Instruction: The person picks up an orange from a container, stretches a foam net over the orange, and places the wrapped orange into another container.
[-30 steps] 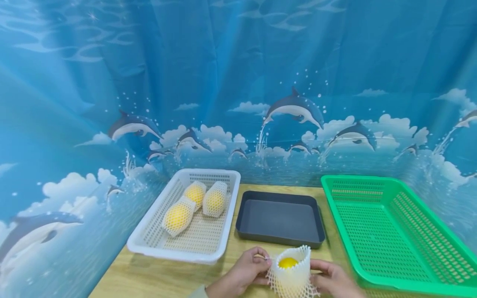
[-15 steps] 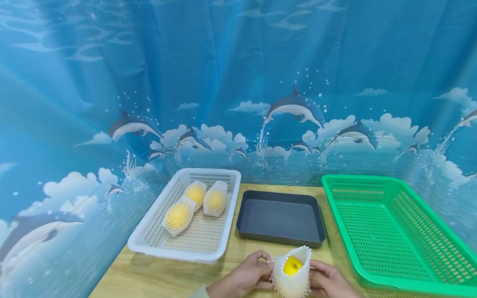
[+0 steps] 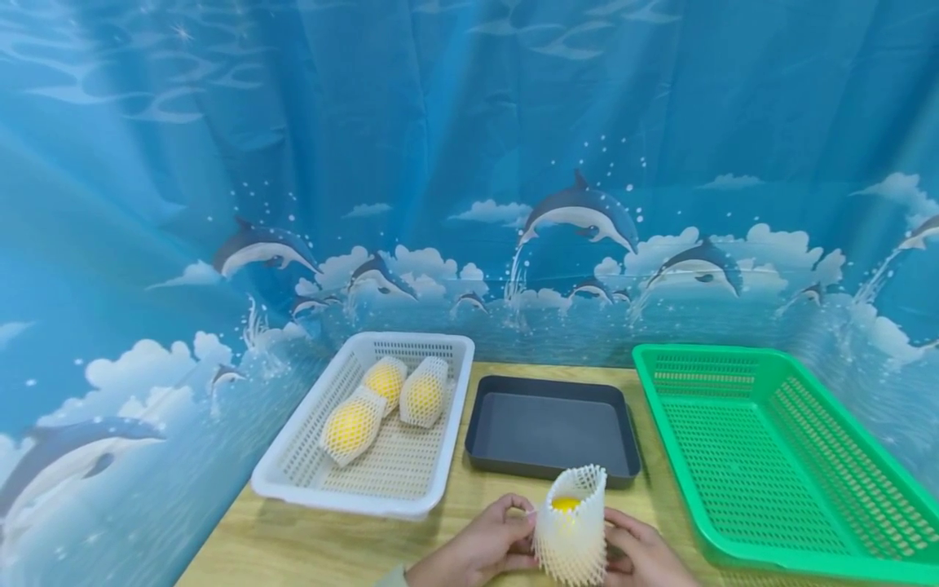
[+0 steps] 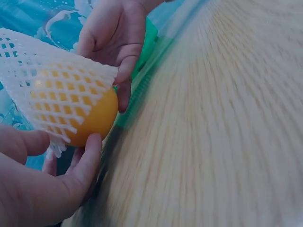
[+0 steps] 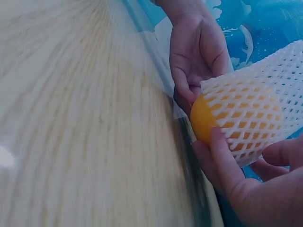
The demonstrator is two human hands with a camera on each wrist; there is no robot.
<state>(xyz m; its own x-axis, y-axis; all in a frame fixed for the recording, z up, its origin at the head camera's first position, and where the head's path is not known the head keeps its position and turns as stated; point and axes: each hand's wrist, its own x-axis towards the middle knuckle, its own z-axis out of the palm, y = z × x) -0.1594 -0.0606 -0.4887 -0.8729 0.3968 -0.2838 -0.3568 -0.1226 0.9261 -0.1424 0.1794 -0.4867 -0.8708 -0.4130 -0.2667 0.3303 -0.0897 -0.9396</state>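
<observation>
A round yellow-orange fruit (image 4: 102, 118), its exact kind unclear, sits inside a white foam net sleeve (image 3: 575, 538) at the table's front. The sleeve stands upright with its open top rising above the fruit; the fruit's bare lower end shows in both wrist views. My left hand (image 3: 480, 542) holds it from the left, thumb on the net and a fingertip against the bare fruit (image 5: 202, 124). From the other side my right hand (image 3: 641, 550) grips sleeve and fruit between thumb and fingers. The right palm is partly hidden behind the net in the head view.
A white basket (image 3: 434, 489) at the left holds 3 netted yellow fruits (image 3: 352, 425). Behind my hands lies a shallow dark grey tray (image 3: 553, 428). A green basket (image 3: 748, 456) stands at the right. A dolphin-printed curtain (image 3: 469, 163) hangs behind the wooden table (image 3: 271, 538).
The sleeve first tipped, showing more of the fruit's top, then came upright and rose slightly. Both hands kept hold; the right hand shifted a little left. Baskets and tray have not moved.
</observation>
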